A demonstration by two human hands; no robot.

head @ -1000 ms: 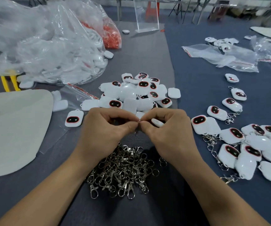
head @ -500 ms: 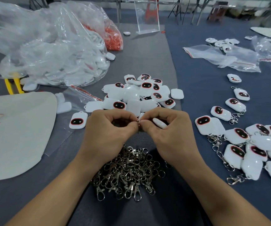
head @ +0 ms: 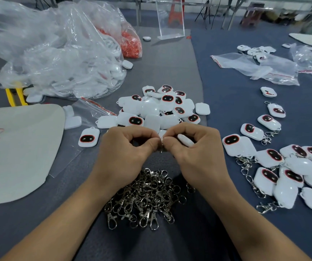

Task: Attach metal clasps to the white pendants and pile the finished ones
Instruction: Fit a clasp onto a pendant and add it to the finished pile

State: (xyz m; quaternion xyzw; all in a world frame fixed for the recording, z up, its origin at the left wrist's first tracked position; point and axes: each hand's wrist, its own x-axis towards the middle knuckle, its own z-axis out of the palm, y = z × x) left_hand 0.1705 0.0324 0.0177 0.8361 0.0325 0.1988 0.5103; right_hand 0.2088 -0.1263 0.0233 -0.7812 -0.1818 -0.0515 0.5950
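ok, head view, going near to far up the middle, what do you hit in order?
pile of metal clasps → left hand pinching a clasp, level with right hand holding a white pendant → heap of white pendants → clear acrylic stand

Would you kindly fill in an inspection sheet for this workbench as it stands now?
Surface: grey mat in the middle, blue cloth to the right.
Job's things: loose pendant pile beyond the hands; clasp heap near the person; finished pendants with clasps piled on the right.
Clutter: clear plastic bags and yellow-handled tool at left; pale sheet; zip bags far right.
Grippers: left hand and right hand pinch a small metal piece between fingertips; the right also holds a white pendant.
Cables: nothing seen.
Surroundings: clear acrylic stand at the far edge; blurred furniture beyond.
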